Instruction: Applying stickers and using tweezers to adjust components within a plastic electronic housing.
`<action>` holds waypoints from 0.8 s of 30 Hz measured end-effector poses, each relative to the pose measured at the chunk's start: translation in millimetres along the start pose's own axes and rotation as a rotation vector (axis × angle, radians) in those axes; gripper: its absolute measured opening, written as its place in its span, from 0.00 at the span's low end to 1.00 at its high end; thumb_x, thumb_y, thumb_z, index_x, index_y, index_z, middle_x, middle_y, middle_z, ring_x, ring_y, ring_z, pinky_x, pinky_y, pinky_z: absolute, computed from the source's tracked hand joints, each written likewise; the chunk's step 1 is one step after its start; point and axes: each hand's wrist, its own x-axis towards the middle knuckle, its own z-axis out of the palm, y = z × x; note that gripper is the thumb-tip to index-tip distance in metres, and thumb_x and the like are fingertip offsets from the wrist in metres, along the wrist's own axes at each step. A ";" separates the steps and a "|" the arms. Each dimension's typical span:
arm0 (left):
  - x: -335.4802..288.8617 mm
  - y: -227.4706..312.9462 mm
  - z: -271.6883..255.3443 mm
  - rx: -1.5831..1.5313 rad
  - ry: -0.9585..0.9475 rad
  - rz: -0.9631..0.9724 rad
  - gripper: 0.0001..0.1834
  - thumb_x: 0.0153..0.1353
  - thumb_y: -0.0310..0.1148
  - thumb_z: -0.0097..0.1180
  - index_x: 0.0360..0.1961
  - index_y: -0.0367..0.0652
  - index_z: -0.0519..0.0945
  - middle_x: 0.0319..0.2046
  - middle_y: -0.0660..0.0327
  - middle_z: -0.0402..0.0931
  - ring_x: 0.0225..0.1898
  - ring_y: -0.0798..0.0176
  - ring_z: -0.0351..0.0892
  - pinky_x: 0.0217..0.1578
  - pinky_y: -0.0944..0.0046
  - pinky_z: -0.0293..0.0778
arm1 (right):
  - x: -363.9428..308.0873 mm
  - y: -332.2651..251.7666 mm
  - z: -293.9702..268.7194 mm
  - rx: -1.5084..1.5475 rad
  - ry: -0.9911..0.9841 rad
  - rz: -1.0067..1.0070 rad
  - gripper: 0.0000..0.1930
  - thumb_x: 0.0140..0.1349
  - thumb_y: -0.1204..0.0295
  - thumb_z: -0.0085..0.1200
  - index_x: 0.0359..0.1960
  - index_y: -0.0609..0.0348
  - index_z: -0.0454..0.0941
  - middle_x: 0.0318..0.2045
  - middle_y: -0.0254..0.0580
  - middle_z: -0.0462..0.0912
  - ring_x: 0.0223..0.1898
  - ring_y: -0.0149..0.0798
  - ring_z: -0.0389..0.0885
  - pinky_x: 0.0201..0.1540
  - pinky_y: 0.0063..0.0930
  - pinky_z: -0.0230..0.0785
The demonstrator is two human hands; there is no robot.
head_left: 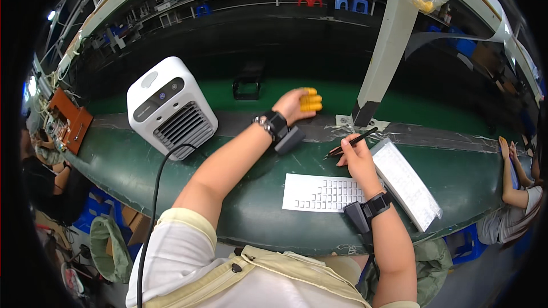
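My left hand (294, 106) reaches over the dark strip along the middle of the green table, fingers stretched out and holding nothing. Orange-yellow finger covers (311, 100) sit on its fingertips. A slim black pen (365, 136) is gripped in my right hand (358, 159), its tip pointing left above the table. Below that hand lies a white sheet (305, 193) printed with a grid of small marks, partly hidden by my right wrist. Close to its right is a long white stack of sheets (406, 185) in clear plastic.
A white box-shaped fan unit (171, 108) with a black cable (155, 194) stands at left. Behind my left hand is a black open frame (246, 88). A pale post (385, 51) rises from the table (251, 217). Other people sit at both sides.
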 end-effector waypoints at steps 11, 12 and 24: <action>41.9 73.5 -164.9 1.394 1.178 -0.152 0.45 0.34 0.63 0.49 0.51 0.44 0.63 0.53 0.47 0.56 0.53 0.51 0.60 0.49 0.55 0.58 | 1.1 -5.9 10.1 -0.014 -0.091 0.003 0.11 0.49 0.70 0.56 0.28 0.62 0.67 0.20 0.36 0.75 0.17 0.23 0.70 0.20 0.15 0.62; 35.0 82.6 -124.5 1.336 1.122 -0.121 0.45 0.35 0.64 0.47 0.51 0.44 0.63 0.51 0.47 0.60 0.52 0.50 0.62 0.49 0.56 0.59 | -0.5 -8.9 1.7 -0.020 -0.064 0.008 0.11 0.49 0.70 0.56 0.28 0.62 0.67 0.20 0.36 0.75 0.17 0.23 0.70 0.20 0.15 0.62; -184.8 22.1 16.6 -0.470 -0.423 -0.016 0.34 0.51 0.59 0.32 0.54 0.46 0.57 0.47 0.49 0.62 0.45 0.49 0.65 0.40 0.43 0.64 | 1.1 -1.1 1.9 -0.022 -0.131 0.028 0.08 0.51 0.72 0.53 0.27 0.62 0.67 0.22 0.37 0.75 0.16 0.22 0.68 0.19 0.13 0.60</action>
